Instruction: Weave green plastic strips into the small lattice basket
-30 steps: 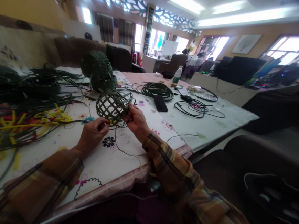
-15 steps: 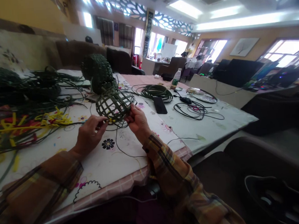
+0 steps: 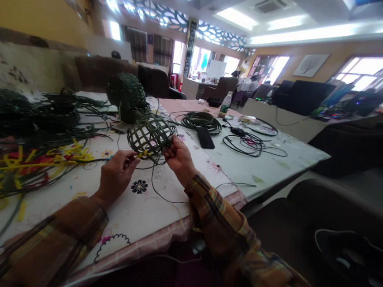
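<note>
An openwork ball-like frame of dark green strips (image 3: 151, 134) is above the flowered tablecloth, tilted between my hands. My right hand (image 3: 179, 157) pinches its lower right edge. At its lower left, my left hand (image 3: 117, 172) pinches the end of a short yellow strip (image 3: 142, 155), which meets the green weave. Fingers hide part of both grips. Just behind the frame stands a densely woven dark green piece (image 3: 127, 95). A thin dark strand hangs below the frame and runs over the cloth.
Yellow strips (image 3: 21, 165) and dark green strips (image 3: 85, 103) are heaped at the left. To the right lie a green coil (image 3: 201, 123), a phone (image 3: 205, 137), a black cable coil (image 3: 244, 145), a mouse (image 3: 238, 131) and a bottle (image 3: 225, 104).
The view has shifted slightly. The green frame sits a little further right and lower, and more of the yellow strip shows between it and my left hand. Both hands keep their pinches.
</note>
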Motion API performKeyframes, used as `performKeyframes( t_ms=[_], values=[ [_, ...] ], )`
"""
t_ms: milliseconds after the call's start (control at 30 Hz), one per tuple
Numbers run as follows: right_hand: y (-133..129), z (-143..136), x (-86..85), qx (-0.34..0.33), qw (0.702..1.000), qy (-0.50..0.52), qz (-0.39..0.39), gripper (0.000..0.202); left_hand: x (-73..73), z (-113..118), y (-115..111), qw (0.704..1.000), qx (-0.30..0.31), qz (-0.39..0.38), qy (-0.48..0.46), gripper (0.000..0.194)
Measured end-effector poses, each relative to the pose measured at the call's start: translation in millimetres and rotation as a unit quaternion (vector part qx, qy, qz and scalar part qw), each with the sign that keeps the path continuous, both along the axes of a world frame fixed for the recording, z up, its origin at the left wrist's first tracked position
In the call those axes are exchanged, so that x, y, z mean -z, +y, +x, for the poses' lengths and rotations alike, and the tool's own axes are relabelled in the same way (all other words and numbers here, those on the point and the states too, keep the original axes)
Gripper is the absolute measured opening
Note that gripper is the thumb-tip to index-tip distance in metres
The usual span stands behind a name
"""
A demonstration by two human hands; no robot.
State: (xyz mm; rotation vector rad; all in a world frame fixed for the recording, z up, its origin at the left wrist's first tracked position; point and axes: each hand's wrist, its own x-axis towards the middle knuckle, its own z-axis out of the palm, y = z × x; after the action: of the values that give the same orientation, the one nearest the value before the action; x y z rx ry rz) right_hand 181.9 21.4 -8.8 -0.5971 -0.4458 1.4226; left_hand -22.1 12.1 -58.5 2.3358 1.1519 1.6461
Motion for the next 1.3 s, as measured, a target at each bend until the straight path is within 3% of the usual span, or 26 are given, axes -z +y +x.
performKeyframes(
  t_ms=[167,300,433,567,633,733,833,1067,1300],
  values=[
    [-3.0,-0.5,-2.5,-0.003,1.0,0.001,0.002,0.038,-1.3,1.3,-1.4,0.995,-0.003,-0.083,-0.058,0.023],
    [-3.5,3.6,-8.7,0.003,1.0,0.02,-0.013,0.041,-8.1,6.2,-7.6,0.97,0.063,-0.194,-0.13,0.03],
    [-3.2,6.7,-12.6,-0.001,0.999,0.041,-0.017,0.043,-15.3,10.2,-10.6,0.941,0.095,-0.25,-0.209,0.045],
    [-0.6,8.1,-11.3,-0.009,0.998,0.046,-0.032,0.044,-20.0,7.6,-8.5,0.925,0.126,-0.303,-0.193,0.046],
    [0.1,7.6,-9.4,-0.004,0.999,0.039,-0.034,0.043,-22.2,6.0,-9.0,0.943,0.088,-0.263,-0.185,0.038],
    [-2.0,3.1,-5.9,0.007,1.0,0.017,-0.008,0.039,-25.6,6.9,-14.0,0.988,-0.008,-0.092,-0.124,0.021],
    [-7.0,-5.3,-2.2,0.016,0.999,-0.019,0.04,0.035,-25.6,11.1,-19.4,0.999,-0.025,0.014,-0.026,0.015],
    [-16.1,-18.9,1.6,0.039,0.993,-0.074,0.08,0.033,-12.3,15.1,-14.9,0.996,-0.085,0.021,0.026,0.02],
    [-17.2,-23.2,3.2,0.042,0.993,-0.074,0.081,0.034,-11.2,21.5,-13.5,0.99,-0.127,0.029,0.063,0.015]
  ],
)
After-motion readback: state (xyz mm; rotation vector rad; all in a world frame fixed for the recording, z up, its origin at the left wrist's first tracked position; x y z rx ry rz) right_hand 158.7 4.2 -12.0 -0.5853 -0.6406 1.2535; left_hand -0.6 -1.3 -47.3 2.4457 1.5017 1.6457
